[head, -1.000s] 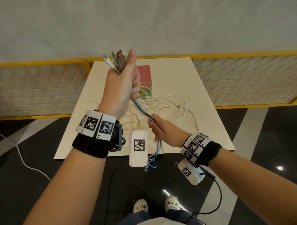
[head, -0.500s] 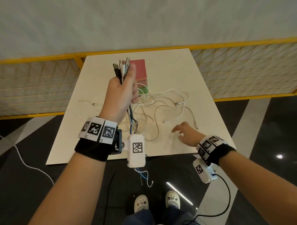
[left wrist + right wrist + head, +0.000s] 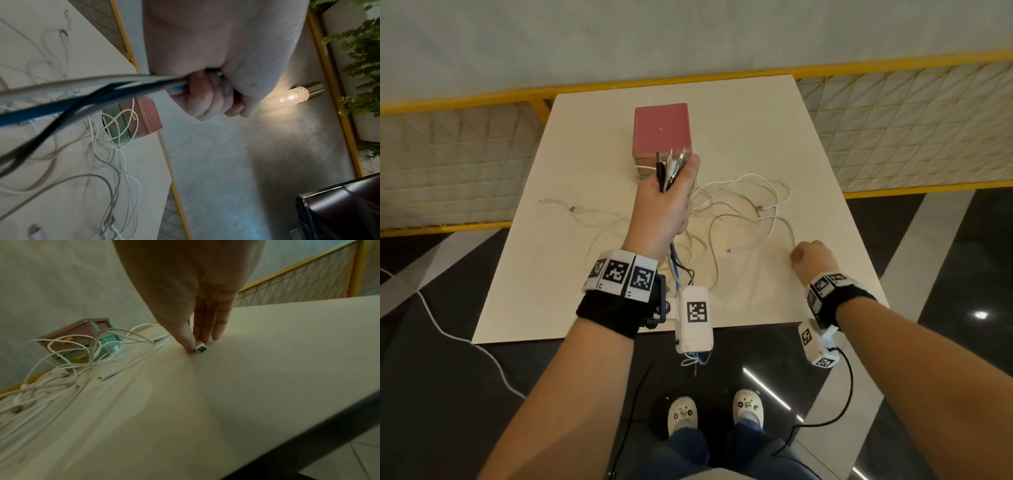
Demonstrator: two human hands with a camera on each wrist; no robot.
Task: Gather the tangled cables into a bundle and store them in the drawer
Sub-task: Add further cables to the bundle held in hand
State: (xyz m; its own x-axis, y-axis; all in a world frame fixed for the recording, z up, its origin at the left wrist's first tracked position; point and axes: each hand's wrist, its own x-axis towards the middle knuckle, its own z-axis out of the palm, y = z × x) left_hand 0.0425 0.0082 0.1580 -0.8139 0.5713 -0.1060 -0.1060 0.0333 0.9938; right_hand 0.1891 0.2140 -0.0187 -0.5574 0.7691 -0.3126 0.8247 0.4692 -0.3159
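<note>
We hold a bunch of cables in our left hand. The fingers are curled tight around them, and the plugs stick up out of the top of our fist. The rest of the bunch hangs down under the hand, with a blue one and a black one in it, and drops past the near edge of the surface.

Our right hand is down near the right edge of the surface, close to the near corner. Its thumb and fingers pinch a white plug that lies on the surface there.

More white cables lie in a loose tangle in the middle of the surface, between our two hands. One thin cable lies apart, toward the left edge.

A small box with a pink top stands near the far edge. It has drawers in its front with yellow handles. Some white loops rest against them.
</note>
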